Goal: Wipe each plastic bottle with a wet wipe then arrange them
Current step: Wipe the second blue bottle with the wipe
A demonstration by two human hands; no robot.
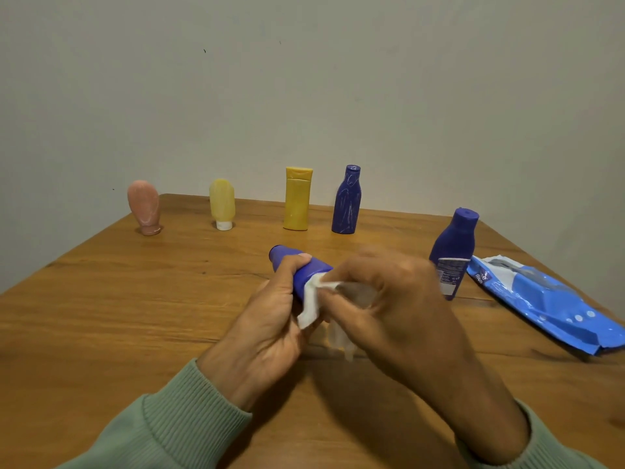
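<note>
Colours, quick rundown: the worktop [135, 316] is done in warm orange-brown wood with darker grain streaks, and the wall [304, 79] is painted flat greyish. The pink bottle [144, 207] is dusted with whitish streaks. The pale yellow bottle [222, 202] is topped with a white cap. The mustard bottle [297, 201] is plain. The scratched blue bottle [347, 201] is scribbled over in whitish lines. The labelled blue bottle [455, 245] is marked grey and white. The plain blue bottle [311, 270] is solid royal blue and the wipe [311, 306] white. The wipe pack [548, 306] is printed bright blue with white bits. The sleeves [176, 418] are knitted sage green, ribbed.

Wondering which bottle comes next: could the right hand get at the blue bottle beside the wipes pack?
Probably yes: that blue bottle stands just beyond the right hand with nothing between, though that hand is busy pinching the wipe.
</note>
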